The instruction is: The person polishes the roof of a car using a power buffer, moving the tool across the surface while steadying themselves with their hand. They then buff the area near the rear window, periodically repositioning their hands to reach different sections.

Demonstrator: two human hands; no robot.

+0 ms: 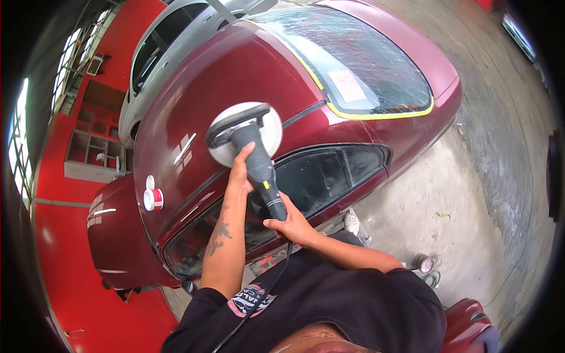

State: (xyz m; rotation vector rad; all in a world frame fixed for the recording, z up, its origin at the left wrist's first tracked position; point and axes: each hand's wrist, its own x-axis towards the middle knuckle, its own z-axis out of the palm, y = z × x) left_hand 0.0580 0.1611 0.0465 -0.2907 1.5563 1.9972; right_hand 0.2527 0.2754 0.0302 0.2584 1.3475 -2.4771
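Observation:
A black car polisher with a round white pad lies over the edge of a dark red car roof. The pad appears to rest on the paint. My left hand is wrapped around the polisher's body behind its head. Farther back, my right hand grips the rear handle, where the power cord hangs down across my shirt. The looped front handle has no hand on it. On the roof to the left stands a small white and red tub, its lid beside it.
Yellow tape edges the rear windshield, which has a paper sheet on it. Side windows lie below the pad. A silver car stands beyond. Shelving lines the red wall. Concrete floor extends right.

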